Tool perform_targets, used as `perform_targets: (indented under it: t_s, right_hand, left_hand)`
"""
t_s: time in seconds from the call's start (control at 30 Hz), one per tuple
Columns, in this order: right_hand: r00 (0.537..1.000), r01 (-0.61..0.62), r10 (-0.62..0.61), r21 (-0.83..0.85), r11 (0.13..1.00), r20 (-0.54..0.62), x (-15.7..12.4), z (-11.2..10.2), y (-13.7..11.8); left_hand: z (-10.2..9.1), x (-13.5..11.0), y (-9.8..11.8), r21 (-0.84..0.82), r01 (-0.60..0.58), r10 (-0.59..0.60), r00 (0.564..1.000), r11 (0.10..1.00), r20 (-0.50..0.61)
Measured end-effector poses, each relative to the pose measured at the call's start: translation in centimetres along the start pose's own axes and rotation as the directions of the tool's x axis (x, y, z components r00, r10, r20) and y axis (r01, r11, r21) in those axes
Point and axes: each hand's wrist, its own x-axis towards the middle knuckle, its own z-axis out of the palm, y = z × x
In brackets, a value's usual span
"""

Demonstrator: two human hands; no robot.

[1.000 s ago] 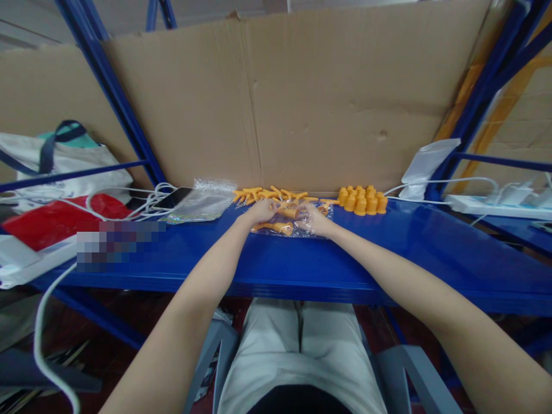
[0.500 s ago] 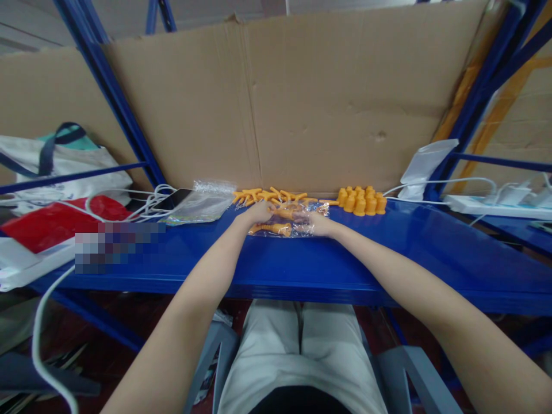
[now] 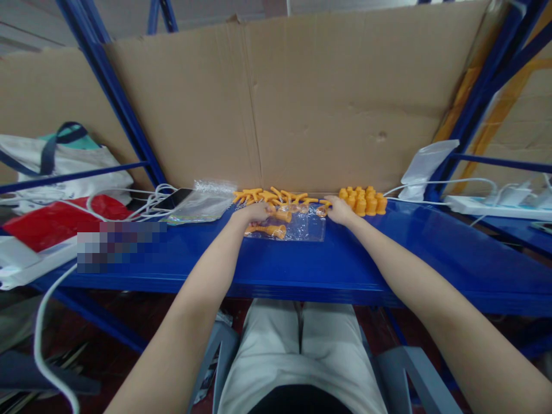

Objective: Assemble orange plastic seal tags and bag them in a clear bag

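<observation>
Left hand [image 3: 254, 213] closed on clear bag [image 3: 304, 230] left edge, bag flat on blue shelf [image 3: 409, 241]. Right hand [image 3: 340, 210] at bag's far right corner, grip unclear (fingers hidden). Orange cones [image 3: 364, 202] just beside it; orange sticks [image 3: 267, 195] behind bag.

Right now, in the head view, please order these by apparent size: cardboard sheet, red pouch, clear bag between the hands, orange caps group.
1. cardboard sheet
2. red pouch, partly covered
3. clear bag
4. orange caps group

Both bare arms stretch forward, elbows nearly straight. The left hand [image 3: 254, 213] and right hand [image 3: 340, 210] lie palm down, apart, near the far edge of the shelf [image 3: 431, 247], fingers curled.
</observation>
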Motion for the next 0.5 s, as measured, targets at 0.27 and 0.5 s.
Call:
perform_targets:
  t_s: [0.27,0.5]
  right_hand:
    - [0.976,0.162,-0.129,-0.192,0.968,0.175,0.0,0.3,0.4]
    - [0.944,0.270,-0.201,-0.265,0.926,0.261,-0.2,-1.5,-1.3]
  left_hand:
    - [-0.1,-0.1,0.1,0.003,0.031,-0.031,1.000,1.000,0.000]
    - [-0.1,-0.1,0.0,0.010,0.052,-0.052,0.999,0.999,-0.009]
